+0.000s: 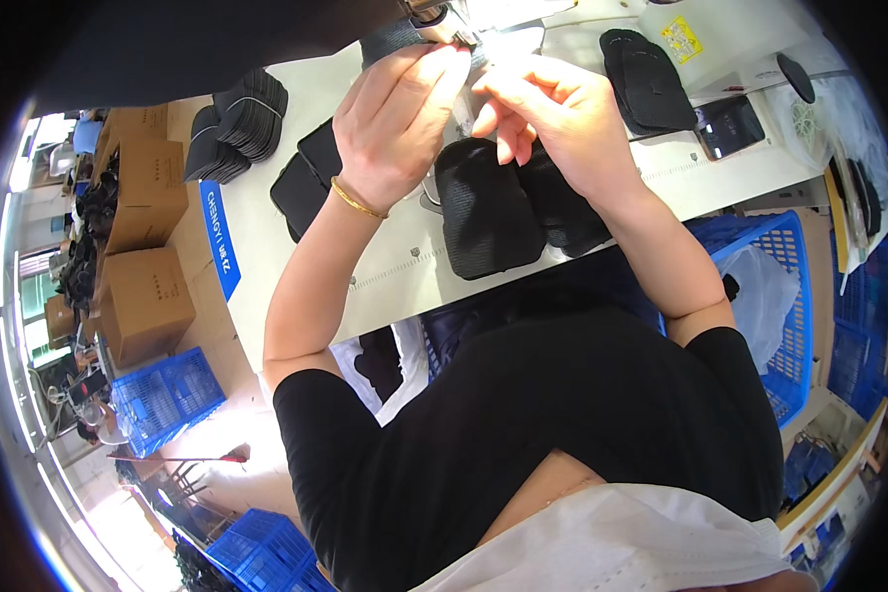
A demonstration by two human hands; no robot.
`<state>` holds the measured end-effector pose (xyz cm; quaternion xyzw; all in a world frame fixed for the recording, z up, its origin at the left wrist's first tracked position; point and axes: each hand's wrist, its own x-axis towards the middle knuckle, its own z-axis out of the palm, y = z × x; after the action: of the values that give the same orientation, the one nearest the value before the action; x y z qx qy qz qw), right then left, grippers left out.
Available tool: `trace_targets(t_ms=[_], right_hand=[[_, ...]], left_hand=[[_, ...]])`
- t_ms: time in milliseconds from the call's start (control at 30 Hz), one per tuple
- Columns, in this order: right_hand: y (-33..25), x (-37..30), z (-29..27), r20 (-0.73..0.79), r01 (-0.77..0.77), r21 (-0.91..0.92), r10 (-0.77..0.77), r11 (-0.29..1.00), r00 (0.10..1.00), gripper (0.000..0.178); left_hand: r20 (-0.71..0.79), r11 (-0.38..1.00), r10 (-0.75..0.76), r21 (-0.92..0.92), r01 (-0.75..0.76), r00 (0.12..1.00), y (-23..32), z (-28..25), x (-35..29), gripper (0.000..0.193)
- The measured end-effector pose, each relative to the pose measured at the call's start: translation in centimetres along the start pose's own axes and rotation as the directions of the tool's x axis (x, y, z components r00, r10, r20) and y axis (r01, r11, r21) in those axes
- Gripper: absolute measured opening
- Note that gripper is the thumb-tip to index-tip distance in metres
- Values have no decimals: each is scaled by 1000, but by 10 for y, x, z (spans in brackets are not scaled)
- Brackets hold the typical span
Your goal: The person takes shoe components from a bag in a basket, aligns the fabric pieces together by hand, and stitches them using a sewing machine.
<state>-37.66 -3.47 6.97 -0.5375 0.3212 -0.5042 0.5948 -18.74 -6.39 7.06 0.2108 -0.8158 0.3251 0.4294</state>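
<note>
At the far edge of the white sewing table (395,276), both my hands are raised close to the metal needle head of a sewing machine (429,15). My left hand (395,118), with a gold bangle at the wrist, has its fingers pressed together just below that metal part. Beside it, my right hand (557,113) pinches thumb against forefinger, the other fingers curled. Whatever lies in either pinch is too small or too bright to make out. Under my hands lies a black rounded fabric piece (488,212). A second black piece (567,212) lies to its right, partly under my right wrist.
Black pieces in stacks (252,113) stand at the table's left, near flat black pieces (301,187). More black pieces (646,84) and a phone (730,126) lie at right. A blue crate (794,296) stands below the right edge; cardboard boxes (146,301) are on the left floor.
</note>
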Motion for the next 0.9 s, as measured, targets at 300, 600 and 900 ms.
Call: trace_targets(t_ms=[300, 600, 900], right_hand=[[5, -3, -7, 15, 31, -16, -30, 999, 999, 16], [12, -5, -9, 48, 4, -53, -2, 999, 999, 20], [14, -7, -17, 19, -19, -58, 20, 998, 1000, 17]], left_hand=[[54, 994, -110, -1, 111, 992, 10, -1, 9, 29], [78, 958, -276, -53, 280, 958, 17, -1, 10, 28], [82, 980, -187, -49, 191, 979, 10, 1, 6, 36]])
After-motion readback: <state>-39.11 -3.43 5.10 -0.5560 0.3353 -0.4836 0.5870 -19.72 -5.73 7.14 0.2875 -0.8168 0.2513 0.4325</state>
